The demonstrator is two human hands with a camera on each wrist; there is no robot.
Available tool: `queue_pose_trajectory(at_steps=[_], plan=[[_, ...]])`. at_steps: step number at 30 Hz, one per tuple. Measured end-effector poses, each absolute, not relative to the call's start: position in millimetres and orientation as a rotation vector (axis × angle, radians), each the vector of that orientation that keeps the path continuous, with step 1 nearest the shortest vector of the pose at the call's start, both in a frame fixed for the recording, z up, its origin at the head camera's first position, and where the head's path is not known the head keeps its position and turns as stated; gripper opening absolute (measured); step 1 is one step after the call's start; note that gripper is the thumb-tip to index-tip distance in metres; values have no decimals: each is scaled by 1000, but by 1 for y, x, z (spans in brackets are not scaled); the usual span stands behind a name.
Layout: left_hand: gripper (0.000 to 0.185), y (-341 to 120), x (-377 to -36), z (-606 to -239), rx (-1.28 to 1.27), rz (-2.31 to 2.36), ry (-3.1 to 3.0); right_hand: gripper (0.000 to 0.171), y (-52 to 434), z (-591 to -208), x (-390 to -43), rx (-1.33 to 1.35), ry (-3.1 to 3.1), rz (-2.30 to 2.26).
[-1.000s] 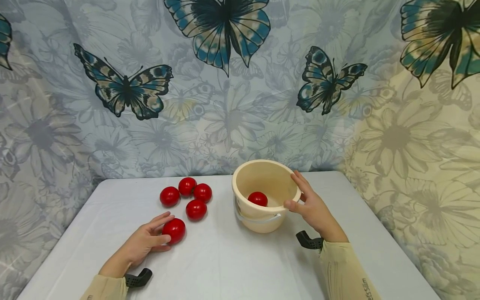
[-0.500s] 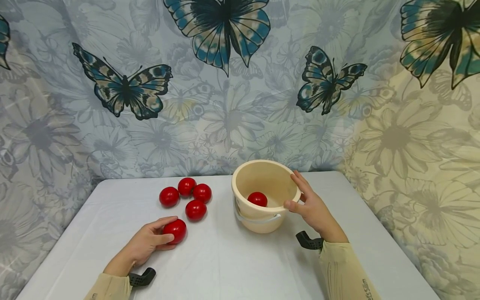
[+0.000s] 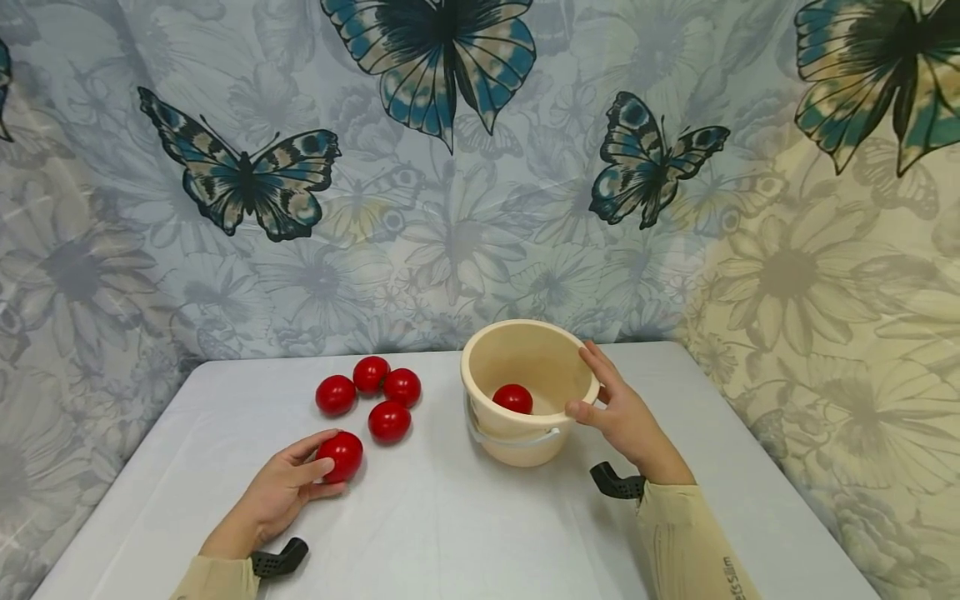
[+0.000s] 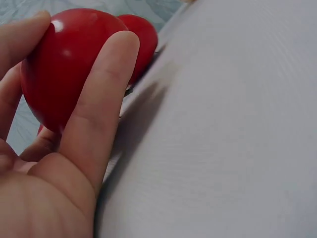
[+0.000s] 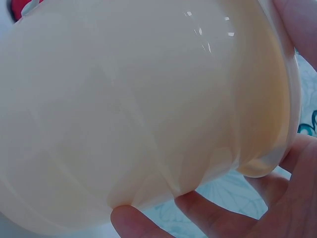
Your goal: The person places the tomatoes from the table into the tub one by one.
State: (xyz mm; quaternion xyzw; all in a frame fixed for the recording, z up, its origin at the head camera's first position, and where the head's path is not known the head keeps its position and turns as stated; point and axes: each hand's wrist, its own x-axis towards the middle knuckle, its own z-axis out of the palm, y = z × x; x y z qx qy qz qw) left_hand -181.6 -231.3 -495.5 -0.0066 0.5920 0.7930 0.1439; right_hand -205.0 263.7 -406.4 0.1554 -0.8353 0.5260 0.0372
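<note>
In the head view my left hand (image 3: 281,492) grips a glossy red tomato (image 3: 341,457) between thumb and fingers. The left wrist view has the thumb lying along the near side of this tomato (image 4: 67,64), with fingers around its far side and the white tabletop close by. My right hand (image 3: 630,421) holds the cream bucket (image 3: 525,450) at its right rim, the thumb at the front of the rim. Along the bucket's outer wall (image 5: 124,109), fingertips press in the right wrist view. Another tomato (image 3: 513,398) lies inside the bucket, which tilts toward me.
Several more tomatoes, including a nearer one (image 3: 389,422) and a left one (image 3: 335,395), cluster on the white table (image 3: 450,533) beyond my left hand. A pale handle (image 3: 517,438) hangs across the bucket's front. A butterfly-print cloth (image 3: 450,250) rises behind the table.
My left fingers have closed around the tomato, and hand and tomato have since shifted slightly left and up. The right hand and bucket keep their place.
</note>
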Motion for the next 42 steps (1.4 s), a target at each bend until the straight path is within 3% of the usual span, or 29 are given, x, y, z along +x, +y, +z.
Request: queue_pose_trajectory(at_steps=[8, 20, 29, 37, 42], plan=[[54, -243, -179, -486, 33, 2398, 1672, 88, 264, -405, -205, 497, -2551, 1608], [67, -229, -183, -454, 3, 2457, 1632, 88, 261, -404, -204, 487, -2557, 1612], [47, -214, -179, -438, 22, 2527, 1590, 88, 262, -407, -203, 468, -2560, 1612], [58, -202, -179, -424, 56, 2488, 1629, 88, 262, -406, -204, 471, -2559, 1613], [46, -192, -179, -412, 171, 2510, 1583, 89, 263, -407, -205, 465, -2558, 1630]])
